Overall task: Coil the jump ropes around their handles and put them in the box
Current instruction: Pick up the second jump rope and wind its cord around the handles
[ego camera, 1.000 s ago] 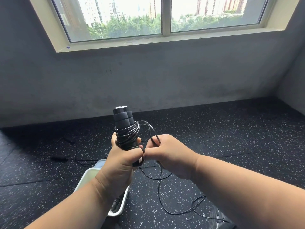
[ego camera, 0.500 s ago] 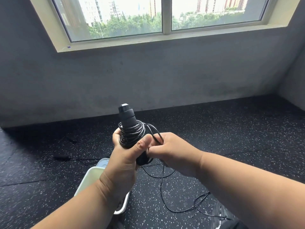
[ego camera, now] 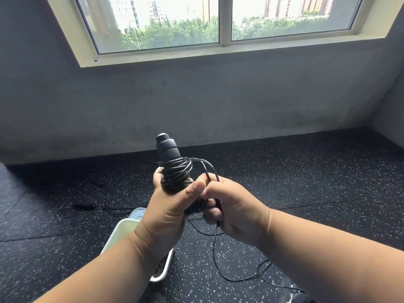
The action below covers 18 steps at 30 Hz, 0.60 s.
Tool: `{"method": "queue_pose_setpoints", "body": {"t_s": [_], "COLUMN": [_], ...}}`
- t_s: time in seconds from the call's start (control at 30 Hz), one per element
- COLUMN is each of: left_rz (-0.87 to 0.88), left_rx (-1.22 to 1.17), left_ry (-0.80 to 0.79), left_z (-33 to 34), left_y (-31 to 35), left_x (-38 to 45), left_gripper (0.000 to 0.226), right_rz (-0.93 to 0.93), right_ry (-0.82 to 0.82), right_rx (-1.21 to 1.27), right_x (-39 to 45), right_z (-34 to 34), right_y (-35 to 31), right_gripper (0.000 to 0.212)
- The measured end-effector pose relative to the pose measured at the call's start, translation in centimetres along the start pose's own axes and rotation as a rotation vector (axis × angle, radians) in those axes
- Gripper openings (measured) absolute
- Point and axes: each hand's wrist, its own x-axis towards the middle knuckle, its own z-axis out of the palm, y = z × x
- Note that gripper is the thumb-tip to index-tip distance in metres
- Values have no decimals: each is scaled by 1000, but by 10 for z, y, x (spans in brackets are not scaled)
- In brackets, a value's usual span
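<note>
My left hand [ego camera: 168, 212] grips the black jump rope handles [ego camera: 168, 149] upright, with several turns of thin black cord [ego camera: 177, 171] wound around them. My right hand [ego camera: 236, 211] is closed on the cord right beside the handles, touching the left thumb. The loose rest of the cord [ego camera: 218, 259] hangs down from the right hand and trails across the floor to the lower right. The white box [ego camera: 161, 274] sits on the floor beneath my left forearm, mostly hidden by it.
Another black jump rope [ego camera: 84, 206] lies on the speckled black floor to the left, behind the box. A grey wall and a window [ego camera: 218, 22] stand ahead, with a side wall at the far right.
The handles tilted slightly and my right hand moved in closer to them, carrying the cord around; the hanging cord is shorter than a second ago.
</note>
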Motion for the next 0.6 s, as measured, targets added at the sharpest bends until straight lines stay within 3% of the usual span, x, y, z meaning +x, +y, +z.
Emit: {"method": "queue_pose_setpoints", "body": {"t_s": [0.1, 0.3, 0.6], "left_rz": [28, 93, 154], "left_rx": [5, -14, -57], "left_ry": [-25, -103, 63], "left_z": [-2, 2, 2], "left_y": [-1, 3, -4], "left_x": [-1, 0, 5], "left_gripper": [101, 88, 67], "right_rz": [30, 44, -27], "right_ry": [11, -19, -10], "right_rx": [82, 156, -141], "right_x": [-2, -1, 1], "right_z": [1, 0, -1], "right_y": [0, -4, -6], "right_gripper": [11, 10, 10]}}
